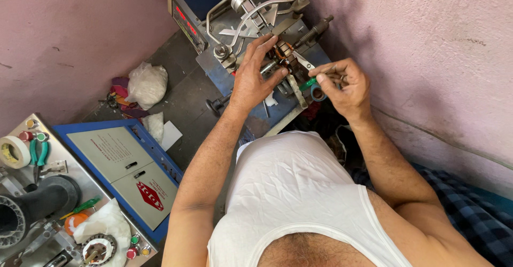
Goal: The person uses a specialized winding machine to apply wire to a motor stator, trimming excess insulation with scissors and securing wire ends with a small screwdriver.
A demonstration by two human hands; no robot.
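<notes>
My left hand (255,77) rests on a small copper-wound armature (281,52) clamped in a blue and grey winding machine (224,42), fingers wrapped over the part. My right hand (342,85) is just right of it, pinching the end of a strip from a small green tape roll (315,89) that hangs under my fingers. The strip runs towards the armature. A metal arm of the machine (295,85) sits between the two hands.
A blue-framed grey control box (125,165) stands at lower left. Beside it a metal bench holds a white tape roll (13,150), green-handled pliers (38,152), a black motor part (37,203) and crumpled paper. A white plastic bag (146,84) lies on the floor. A pink wall (427,48) is close on the right.
</notes>
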